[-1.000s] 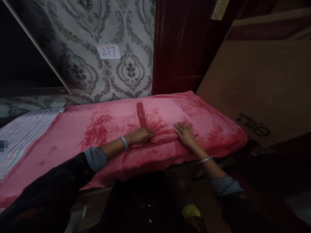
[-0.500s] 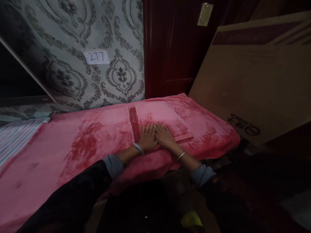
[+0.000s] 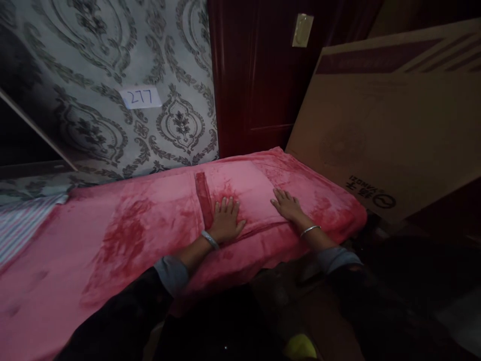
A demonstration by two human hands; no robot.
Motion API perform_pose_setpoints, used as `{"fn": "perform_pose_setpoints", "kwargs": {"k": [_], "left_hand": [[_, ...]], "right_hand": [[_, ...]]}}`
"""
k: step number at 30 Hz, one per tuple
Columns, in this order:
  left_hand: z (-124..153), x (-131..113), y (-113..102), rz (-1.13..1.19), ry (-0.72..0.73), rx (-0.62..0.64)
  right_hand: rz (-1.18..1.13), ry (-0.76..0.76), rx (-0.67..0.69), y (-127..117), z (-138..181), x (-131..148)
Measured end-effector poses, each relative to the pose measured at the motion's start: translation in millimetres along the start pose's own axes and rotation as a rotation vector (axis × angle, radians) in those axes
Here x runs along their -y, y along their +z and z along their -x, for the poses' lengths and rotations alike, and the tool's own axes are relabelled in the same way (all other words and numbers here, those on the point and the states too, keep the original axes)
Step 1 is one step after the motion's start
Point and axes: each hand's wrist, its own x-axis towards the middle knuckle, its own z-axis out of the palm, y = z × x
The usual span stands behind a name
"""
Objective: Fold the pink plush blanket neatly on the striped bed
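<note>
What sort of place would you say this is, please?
Probably a room in a home, though the view cannot settle it: there is patterned wallpaper, a dark red, door-like panel beside it, and a soft pink cloth spread out in front.

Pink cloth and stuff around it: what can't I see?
In the head view:
What's beneath the pink cloth: covered by it.
Patches under the left hand and right hand: covered by them.
Striped cloth: cut by the left edge.
Cardboard box: faint print, too dim.
</note>
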Motion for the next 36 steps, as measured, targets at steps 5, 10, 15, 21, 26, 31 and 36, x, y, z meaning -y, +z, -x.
{"fn": "perform_pose_setpoints", "kwargs": {"k": [5, 10, 15, 21, 26, 31, 36], "left_hand": [[2, 1, 3, 0.004, -0.007, -0.011], [0, 0, -1, 0.067, -0.026, 0.029], [-21, 3, -18, 0.097, -0.093, 0.055], [-34, 27, -5, -0.038, -0.079, -0.056], [-31, 32, 13, -0.06, -0.076, -0.069], [-31, 28, -5, -0.022, -0.07, 0.014], [-58, 55, -46, 0.082, -0.033, 0.112]], "right_hand": [[0.027, 0.109, -0.036, -11, 9, 13], [0.059, -0.083, -0.132, -25, 11, 61], [0.055, -0.348, -0.079, -27, -6, 120], [0.098, -0.428, 0.0, -11, -33, 142], [0.129, -0.298, -0.054, 0, -48, 98], [0.076, -0.035, 0.043, -11, -70, 37], [0.043, -0.001, -0.042, -29, -106, 26]]}}
